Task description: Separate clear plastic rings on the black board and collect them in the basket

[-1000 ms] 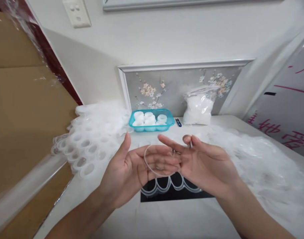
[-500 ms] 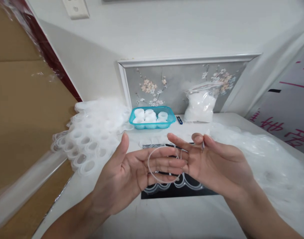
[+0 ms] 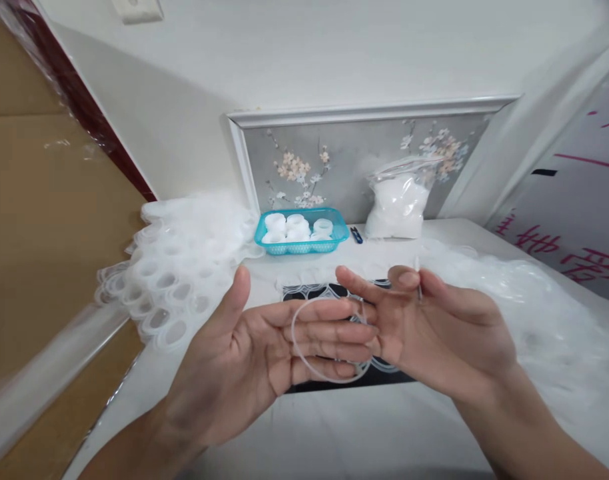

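My left hand (image 3: 239,360) is spread palm up, its thumb raised well away from the fingers, which stretch across toward my right hand (image 3: 434,333). On my right, thumb and index finger are pinched together on a slim, pale, metallic-looking rod (image 3: 419,285), while the other fingers reach to the tips of my left ones. The thin, clear, flexible-looking ring (image 3: 292,333) crosses in front of my left fingers, its far side near my right fingertips; I can't tell which hand bears it.

Below my hands, a flat black rectangular mat (image 3: 399,378) lies on the white tabletop (image 3: 304,433), with rows of translucent plastic loops (image 3: 319,291) on it. Beyond stands a teal perforated plastic basket (image 3: 300,251) holding short white cylindrical rolls (image 3: 294,230). Just beside it lie small navy-handled snips (image 3: 356,235), then a clear zip bag (image 3: 397,207) full of white material. A pile of translucent ringed sheets (image 3: 184,267) sits to my left, and a heap of clear filmy plastic (image 3: 544,340) to my right.
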### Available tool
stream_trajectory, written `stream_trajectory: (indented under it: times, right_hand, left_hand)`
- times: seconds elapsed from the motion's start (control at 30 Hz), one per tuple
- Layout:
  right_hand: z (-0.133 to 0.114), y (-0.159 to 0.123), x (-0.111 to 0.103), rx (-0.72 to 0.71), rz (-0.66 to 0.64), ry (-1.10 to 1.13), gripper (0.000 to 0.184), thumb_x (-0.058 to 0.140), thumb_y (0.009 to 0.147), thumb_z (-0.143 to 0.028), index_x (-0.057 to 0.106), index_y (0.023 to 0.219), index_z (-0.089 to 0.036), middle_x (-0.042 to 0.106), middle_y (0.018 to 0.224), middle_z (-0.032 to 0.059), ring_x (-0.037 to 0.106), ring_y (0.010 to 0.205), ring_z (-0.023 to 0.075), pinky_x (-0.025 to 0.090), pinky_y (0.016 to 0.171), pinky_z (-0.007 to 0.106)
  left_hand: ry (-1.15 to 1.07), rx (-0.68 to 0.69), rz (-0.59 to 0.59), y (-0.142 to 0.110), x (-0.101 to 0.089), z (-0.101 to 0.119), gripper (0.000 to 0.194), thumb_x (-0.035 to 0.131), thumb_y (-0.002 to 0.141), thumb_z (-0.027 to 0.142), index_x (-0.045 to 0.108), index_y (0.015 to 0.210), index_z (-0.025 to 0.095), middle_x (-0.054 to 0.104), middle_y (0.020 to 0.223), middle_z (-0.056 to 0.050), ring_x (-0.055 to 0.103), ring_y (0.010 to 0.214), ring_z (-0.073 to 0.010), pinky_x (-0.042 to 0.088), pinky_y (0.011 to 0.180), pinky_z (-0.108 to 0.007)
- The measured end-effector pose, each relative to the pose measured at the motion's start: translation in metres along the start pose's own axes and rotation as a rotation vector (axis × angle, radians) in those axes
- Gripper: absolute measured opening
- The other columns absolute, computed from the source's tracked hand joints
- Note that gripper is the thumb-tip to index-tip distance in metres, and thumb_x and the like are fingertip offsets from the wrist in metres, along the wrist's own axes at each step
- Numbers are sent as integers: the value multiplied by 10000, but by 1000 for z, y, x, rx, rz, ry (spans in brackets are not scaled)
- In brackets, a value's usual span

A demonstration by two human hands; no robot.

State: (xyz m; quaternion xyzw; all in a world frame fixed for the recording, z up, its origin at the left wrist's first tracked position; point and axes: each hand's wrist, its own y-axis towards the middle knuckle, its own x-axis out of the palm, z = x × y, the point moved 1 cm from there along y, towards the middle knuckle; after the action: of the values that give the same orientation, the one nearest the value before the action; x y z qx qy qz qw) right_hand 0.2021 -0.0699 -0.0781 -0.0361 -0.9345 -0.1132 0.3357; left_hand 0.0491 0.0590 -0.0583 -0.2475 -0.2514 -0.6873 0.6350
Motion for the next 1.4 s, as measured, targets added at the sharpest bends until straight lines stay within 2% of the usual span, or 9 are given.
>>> stream_trajectory:
  times: [0.2,0.37,0.57,0.77,0.97,1.23,1.4]
  right_hand:
    - [-2,-2,-1,12,94,-85,192,630,808,-498,684,773,-317,627,1223,-50,630,1069,230,557,836,375]
    - [-2,-2,1,13,61,-54,146,626,817,-476,679,775,-346,642,1184,-76,649,1013,194,563,802,341]
    - [-1,-5,2,17,97,-127,204,609,817,-505,667,753,-320,642,1175,-60,660,961,194,568,773,345]
    - [-1,-4,4,42,79,40,104,661,799,-431,695,767,-338,660,1074,-60,650,844,138,557,717,269]
    - [-1,-5,5,70,70,93,98,661,810,-413,697,774,-329,649,1053,-50,630,831,122,547,723,246]
    - [0,-7,2,70,127,-43,187,613,826,-475,659,791,-297,633,1069,-30,625,853,137,541,707,249]
    - [-1,-7,2,52,129,-45,163,632,812,-464,663,781,-307,644,1037,-29,637,838,144,549,699,256]
  left_hand:
    - [-23,-8,-17,1,-3,-1,801,137,959,641,653,1190,72,627,1221,-176,574,1171,-278,387,1037,-404]
    - [-54,-26,-29,1,-1,-2,752,183,972,616,663,1171,73,641,1204,-162,580,1162,-275,394,1030,-392]
    - [-104,-58,-25,0,1,-1,755,212,970,614,631,1206,32,657,1166,-176,602,1126,-259,414,1012,-366]
    - [-161,-87,-47,-2,4,0,759,198,972,613,634,1199,35,662,1162,-163,600,1133,-251,407,1025,-355]
    - [-214,-107,-42,-3,5,1,728,226,979,589,629,1195,23,664,1156,-168,597,1141,-254,412,1020,-343]
    - [-226,-119,-44,-3,5,1,675,245,985,567,649,1151,52,670,1151,-150,595,1151,-244,406,1020,-329]
    - [-223,-116,-49,-3,5,0,661,281,974,583,660,1138,67,671,1155,-138,599,1147,-243,417,1010,-326]
